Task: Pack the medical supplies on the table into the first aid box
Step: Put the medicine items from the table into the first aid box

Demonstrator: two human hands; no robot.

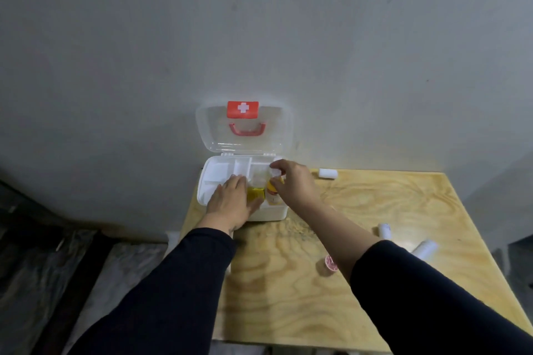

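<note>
Sitting at the table's (375,196) eleven o'clock corner, the first aid box (271,212) is gaping open; left hand (230,202) is resting flat, released. Right hand (291,181) is pinching a clear packet (261,177), seemingly light, crinkly, slippery; edges are offering best purchase.
</note>
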